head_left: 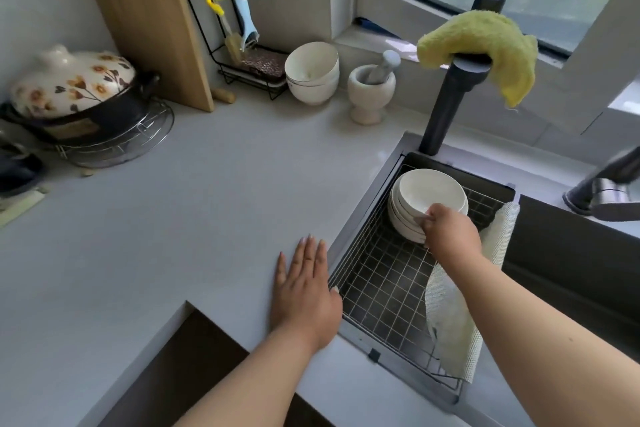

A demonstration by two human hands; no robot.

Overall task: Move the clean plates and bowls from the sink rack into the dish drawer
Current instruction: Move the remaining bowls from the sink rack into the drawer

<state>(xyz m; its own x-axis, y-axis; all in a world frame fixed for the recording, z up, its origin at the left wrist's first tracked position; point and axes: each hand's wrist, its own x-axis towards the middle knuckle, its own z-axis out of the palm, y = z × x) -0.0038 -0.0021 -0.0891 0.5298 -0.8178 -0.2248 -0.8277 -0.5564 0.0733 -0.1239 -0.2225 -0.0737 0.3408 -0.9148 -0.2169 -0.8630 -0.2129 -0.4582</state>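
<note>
Inside the black wire sink rack point(381, 281), a stack of shallow white ceramic bowls point(424, 204) is sitting at the far end, near the base of the dark faucet column point(446, 107). The stack is likely to handle as rigid, glazed, fairly heavy and breakable, possibly slippery if damp; a hold at the near rim, thumb above and fingers beneath, is advisable. The right hand point(450, 230) is reaching down onto that near rim, fingers curled and pinching the edge of the uppermost bowl. The left hand point(304, 291) is lying flat and empty on the pale grey counter point(194, 204), fingers straight, just beside the rack's left edge and apart from the bowls.
</note>
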